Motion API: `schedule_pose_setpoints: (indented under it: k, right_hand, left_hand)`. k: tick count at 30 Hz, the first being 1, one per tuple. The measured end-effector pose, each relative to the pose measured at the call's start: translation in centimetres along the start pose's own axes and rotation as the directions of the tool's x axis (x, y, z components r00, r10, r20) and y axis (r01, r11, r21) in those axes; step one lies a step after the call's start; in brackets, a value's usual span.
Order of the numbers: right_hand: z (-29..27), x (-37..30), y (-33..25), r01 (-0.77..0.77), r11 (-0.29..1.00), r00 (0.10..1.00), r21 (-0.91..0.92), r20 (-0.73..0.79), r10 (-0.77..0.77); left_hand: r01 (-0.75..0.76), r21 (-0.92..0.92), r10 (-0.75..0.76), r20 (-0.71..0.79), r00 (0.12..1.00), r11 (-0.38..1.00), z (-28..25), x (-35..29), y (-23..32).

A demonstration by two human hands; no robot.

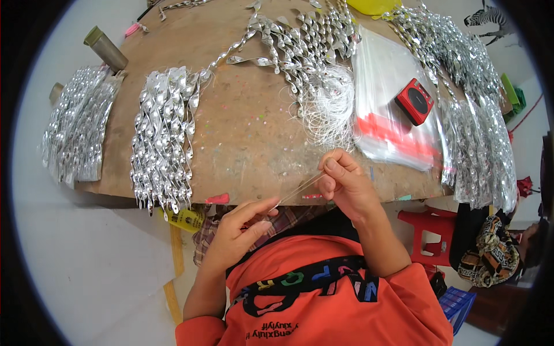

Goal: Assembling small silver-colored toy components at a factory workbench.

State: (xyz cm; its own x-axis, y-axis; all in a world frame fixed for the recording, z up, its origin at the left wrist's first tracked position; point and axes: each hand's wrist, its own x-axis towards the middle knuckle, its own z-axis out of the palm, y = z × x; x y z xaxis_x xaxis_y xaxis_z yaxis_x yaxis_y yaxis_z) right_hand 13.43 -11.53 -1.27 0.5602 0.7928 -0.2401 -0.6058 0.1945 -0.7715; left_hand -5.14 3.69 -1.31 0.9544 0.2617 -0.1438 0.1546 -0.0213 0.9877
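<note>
A thin white string (300,188) stretches doubled between my hands, just in front of the table's near edge. My right hand (349,185) pinches one end between thumb and index finger, the other fingers curled. Lower and to the left, my left hand (241,229) holds the other end at its fingertips; the exact grip there is partly hidden. Beyond my right hand lies a loose bundle of white strings (330,112). Twisted silver spiral strips (311,34) are heaped behind that bundle. More spiral strips (164,127) lie side by side on the left of the table.
Bagged silver spirals (81,127) sit at the far left by a metal cup (106,49). Clear plastic bags (378,75) with red edges lie right, under a red speaker-like device (414,101). Packed silver spirals (482,144) hang over the right edge, near a red stool (428,230).
</note>
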Motion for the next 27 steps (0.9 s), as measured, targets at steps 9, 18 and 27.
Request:
schedule_pose_setpoints:
  k: [9, 18, 27]
  right_hand:
    - [1.0, -1.1, 1.8, -0.167, 0.985, 0.968, 0.041, 0.197, 0.156]
    - [2.6, -2.0, 2.5, -0.265, 0.959, 0.911, -0.105, 0.298, 0.285]
    - [1.4, -1.7, 2.1, -0.21, 0.965, 0.954, -0.16, 0.181, 0.237]
  left_hand:
    - [0.243, -0.101, -0.217, 0.217, 0.952, 0.965, -1.8, -2.2, -1.5]
    - [0.088, -0.421, 0.038, 0.282, 0.959, 0.903, 1.8, -0.5, -1.4]
    - [0.125, -0.364, -0.181, -0.125, 0.975, 0.923, 3.1, 0.3, -0.4]
